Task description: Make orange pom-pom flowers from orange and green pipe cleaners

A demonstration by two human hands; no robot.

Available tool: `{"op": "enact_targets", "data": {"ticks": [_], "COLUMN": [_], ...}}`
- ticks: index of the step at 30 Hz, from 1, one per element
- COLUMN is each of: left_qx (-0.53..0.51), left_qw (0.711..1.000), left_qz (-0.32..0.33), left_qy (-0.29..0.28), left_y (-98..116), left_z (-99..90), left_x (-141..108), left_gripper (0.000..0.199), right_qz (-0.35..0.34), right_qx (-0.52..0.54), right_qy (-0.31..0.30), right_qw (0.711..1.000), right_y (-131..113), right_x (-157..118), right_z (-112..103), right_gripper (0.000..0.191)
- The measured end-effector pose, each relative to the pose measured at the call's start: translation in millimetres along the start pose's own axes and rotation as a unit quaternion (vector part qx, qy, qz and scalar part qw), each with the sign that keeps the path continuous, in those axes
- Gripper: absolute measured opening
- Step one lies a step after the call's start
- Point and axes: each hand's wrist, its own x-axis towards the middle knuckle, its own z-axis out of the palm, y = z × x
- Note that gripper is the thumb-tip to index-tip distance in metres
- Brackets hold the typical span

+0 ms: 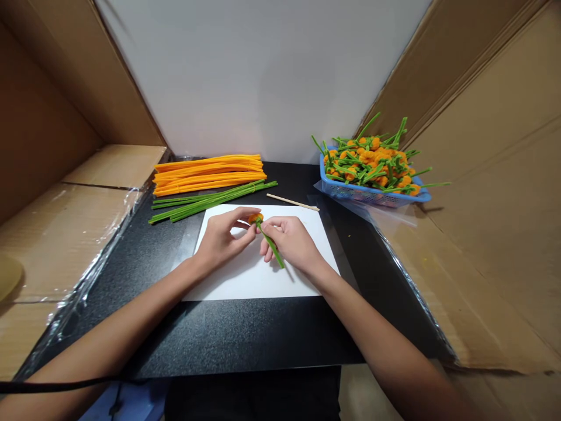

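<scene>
A small orange flower (256, 218) with a green stem (274, 248) is held over a white sheet (245, 283). My left hand (225, 237) grips the orange head between thumb and fingers from the left. From the right, my right hand (291, 240) pinches the green stem just below the head, its lower fingers curled. The stem slants down to the right past my right hand, its end free above the sheet. Some fingertips are hidden behind the flower and the other fingers.
Orange pipe cleaners (210, 174) and green ones (210, 200) lie at the back left of the black table (245, 339). A thin wooden stick (293, 202) lies behind the sheet. A blue basket (372, 194) of orange flowers stands back right. Cardboard walls flank both sides.
</scene>
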Motion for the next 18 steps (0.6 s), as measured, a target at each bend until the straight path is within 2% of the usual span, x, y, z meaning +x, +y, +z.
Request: {"op": "enact_targets", "data": {"ticks": [7,11,18], "left_qx": [0.057,0.069,0.088], "left_qw": [0.988,0.982,0.979], "left_qz": [0.145,0.173,0.181], "left_qy": [0.001,-0.01,0.032], "left_y": [-7.6,-10.5,-8.6], "left_z": [-4.7,-6.4,-4.9], "left_x": [2.0,3.6,3.8], "left_gripper": [0.027,0.022,0.013], "right_qz": [0.043,0.075,0.123], "right_qx": [0.125,0.182,0.226], "right_qy": [-0.037,-0.052,-0.063], "right_qw": [0.991,0.979,0.964], "right_y": [-0.4,-2.0,-6.1], "right_x": [0.2,-0.3,-1.6], "right_z": [-6.3,-7.8,-7.5], "right_gripper": [0.025,0.023,0.02]}}
